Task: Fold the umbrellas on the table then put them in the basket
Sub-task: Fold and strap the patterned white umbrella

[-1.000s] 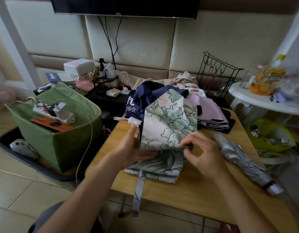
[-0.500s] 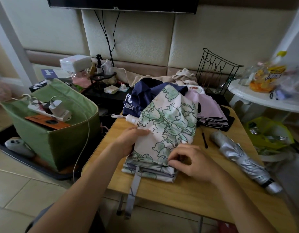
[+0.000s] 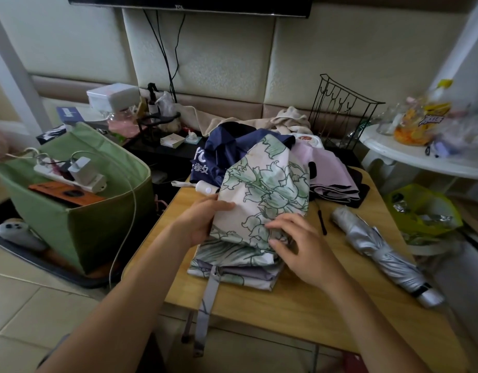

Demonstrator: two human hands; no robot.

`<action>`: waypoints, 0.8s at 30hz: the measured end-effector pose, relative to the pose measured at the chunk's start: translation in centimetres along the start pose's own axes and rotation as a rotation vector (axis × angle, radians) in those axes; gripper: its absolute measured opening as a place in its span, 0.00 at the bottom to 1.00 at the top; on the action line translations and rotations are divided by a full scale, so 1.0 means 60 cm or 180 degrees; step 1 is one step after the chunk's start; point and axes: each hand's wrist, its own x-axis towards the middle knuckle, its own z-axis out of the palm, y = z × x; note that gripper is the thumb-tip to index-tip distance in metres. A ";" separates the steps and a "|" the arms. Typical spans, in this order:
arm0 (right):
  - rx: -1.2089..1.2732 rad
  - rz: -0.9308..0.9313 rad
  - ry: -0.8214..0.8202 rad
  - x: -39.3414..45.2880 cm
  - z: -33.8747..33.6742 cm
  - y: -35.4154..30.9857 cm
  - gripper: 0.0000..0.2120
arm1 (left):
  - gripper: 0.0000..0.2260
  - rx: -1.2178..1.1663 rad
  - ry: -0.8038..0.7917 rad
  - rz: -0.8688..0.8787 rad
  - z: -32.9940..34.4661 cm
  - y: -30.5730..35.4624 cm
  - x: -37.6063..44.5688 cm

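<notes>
Folding continues at a wooden bench (image 3: 299,313) crowded with umbrellas, beside a green fabric basket (image 3: 79,227) that stands on the floor to the left, already holding a power strip and an orange-brown item. A floral umbrella (image 3: 262,200), white with green flowers, lies in the middle of the bench, its canopy gathered in loose pleats and its grey closing strap (image 3: 205,305) hanging over the near edge. A silver umbrella (image 3: 380,251) lies rolled and strapped to the right, well apart from the basket. A navy umbrella (image 3: 227,154) and a pink one (image 3: 326,173) are piled unfolded at the far side.

The left hand (image 3: 202,224) grips the canopy's left edge, thumb on top, near the white handle (image 3: 205,187). The right hand (image 3: 299,246) presses its loosely curled fingers on the lower pleats; whether this grip actually pinches cloth cannot be told. Half a second ago that hand sat lower, near the fold's front edge; it has since moved up the canopy, flattening the upper flap over the layers beneath.

That suggests the pleats are nearly gathered, with rolling and fastening the strap probably next. No umbrella appears in the basket yet, so most of the job remains.
</notes>
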 end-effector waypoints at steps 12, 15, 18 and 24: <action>-0.0659 -0.0619 0.0163 -0.005 -0.003 -0.023 0.16 | 0.11 -0.0080 -0.0150 -0.0408 -0.002 -0.004 -0.015; -0.0630 -0.0774 0.0596 -0.006 0.001 -0.026 0.11 | 0.18 -0.0486 -0.0227 -0.0411 0.010 0.006 -0.034; -0.0425 -0.0743 0.0996 -0.006 0.000 -0.031 0.08 | 0.26 -0.0944 -0.0422 -0.0360 0.028 0.008 -0.059; -0.0295 -0.0649 0.0980 -0.001 -0.007 -0.029 0.08 | 0.40 -0.1068 -0.0864 -0.0220 0.052 -0.013 -0.085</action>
